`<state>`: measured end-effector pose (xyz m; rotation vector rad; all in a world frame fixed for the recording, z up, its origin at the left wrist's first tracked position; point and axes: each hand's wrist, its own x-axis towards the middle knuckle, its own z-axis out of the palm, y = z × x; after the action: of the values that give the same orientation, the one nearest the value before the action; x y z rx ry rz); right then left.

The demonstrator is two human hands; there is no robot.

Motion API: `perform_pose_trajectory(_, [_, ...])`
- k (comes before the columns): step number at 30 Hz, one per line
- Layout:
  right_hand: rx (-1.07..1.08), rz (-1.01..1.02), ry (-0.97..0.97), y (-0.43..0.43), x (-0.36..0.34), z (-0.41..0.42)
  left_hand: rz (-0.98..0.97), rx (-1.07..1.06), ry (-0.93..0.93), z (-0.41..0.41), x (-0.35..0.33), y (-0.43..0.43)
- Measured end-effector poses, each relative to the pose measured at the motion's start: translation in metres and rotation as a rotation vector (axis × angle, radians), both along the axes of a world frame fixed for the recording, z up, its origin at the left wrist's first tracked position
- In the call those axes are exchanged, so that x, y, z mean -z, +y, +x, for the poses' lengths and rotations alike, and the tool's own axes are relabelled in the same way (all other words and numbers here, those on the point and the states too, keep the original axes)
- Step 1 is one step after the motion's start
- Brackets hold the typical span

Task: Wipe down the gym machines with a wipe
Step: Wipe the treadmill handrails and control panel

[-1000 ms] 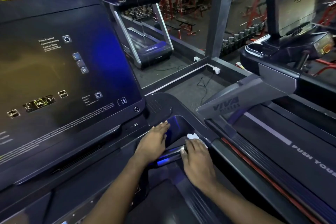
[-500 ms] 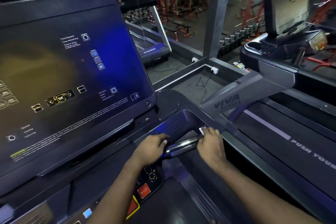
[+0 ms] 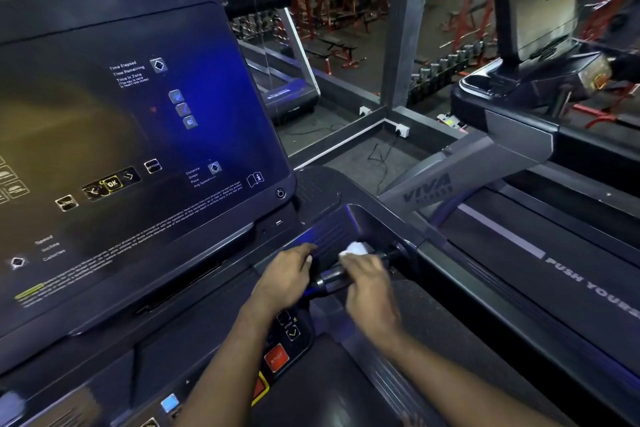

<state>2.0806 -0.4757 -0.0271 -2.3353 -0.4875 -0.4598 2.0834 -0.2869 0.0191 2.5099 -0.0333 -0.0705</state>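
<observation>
Your right hand (image 3: 370, 284) lies over the short handlebar (image 3: 331, 279), a dark, glossy cylinder running slantwise below the console. Its fingers are curled down around a crumpled white wipe (image 3: 355, 248) and press it against the bar. The wipe bunches out in soft folds just beyond your fingertips, towards the bar's far end, where the bar meets a round black collar. Your left hand (image 3: 287, 276) sits at the near end of the same bar with its fingers bent over it in a loose grip, and a short stretch of bare bar shows between your two hands. Behind the bar is a shallow tray (image 3: 332, 234) with a finely perforated floor and rounded walls that catch blue light. The console screen (image 3: 138, 135) is a large, smooth, dark panel, tilted and reflective, printed with small pale icons and lines of text. Below your left wrist is a matte control strip with a squarish red stop button (image 3: 277, 357). To your right, the neighbouring treadmill's belt (image 3: 540, 274) is flat and dull black with white block lettering. A grey angular upright (image 3: 450, 180) slopes up beside it.
</observation>
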Motion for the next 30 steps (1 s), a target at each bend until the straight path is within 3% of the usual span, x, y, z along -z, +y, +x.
perform_pose_trajectory(3, [0.365, 0.205, 0.163, -0.022, 0.01, 0.024, 0.01, 0.003, -0.006, 0.001, 0.002, 0.001])
perform_pose_trajectory(8, [0.609, 0.504, 0.251, -0.01, 0.013, 0.015, 0.016, 0.008, -0.009, 0.001, 0.002, 0.001])
perform_pose_trajectory(11, [0.773, 0.79, 0.451, 0.003, 0.007, 0.014, 0.021, 0.008, -0.016, 0.0, 0.0, 0.0])
perform_pose_trajectory(13, [0.77, 0.958, 0.619, 0.016, 0.007, 0.018, 0.022, 0.003, -0.018, 0.0, 0.0, -0.001])
perform_pose_trajectory(16, [0.727, 1.358, 0.694, 0.025, 0.009, 0.036, 0.025, -0.002, -0.014, 0.0, -0.001, -0.001])
perform_pose_trajectory(19, [0.752, 1.58, 0.739, 0.023, 0.008, 0.051, 0.027, -0.01, -0.016, 0.0, -0.002, -0.001])
perform_pose_trajectory(22, [0.61, 1.591, 0.825, 0.033, 0.013, 0.042, 0.012, -0.028, -0.004, -0.001, -0.003, -0.001])
perform_pose_trajectory(24, [0.548, 1.443, 0.867, 0.048, 0.024, 0.022, 0.01, -0.034, -0.006, -0.002, -0.003, 0.0])
perform_pose_trajectory(30, [0.547, 1.043, 0.721, 0.059, 0.025, -0.031, -0.038, -0.05, -0.037, -0.004, -0.003, -0.001])
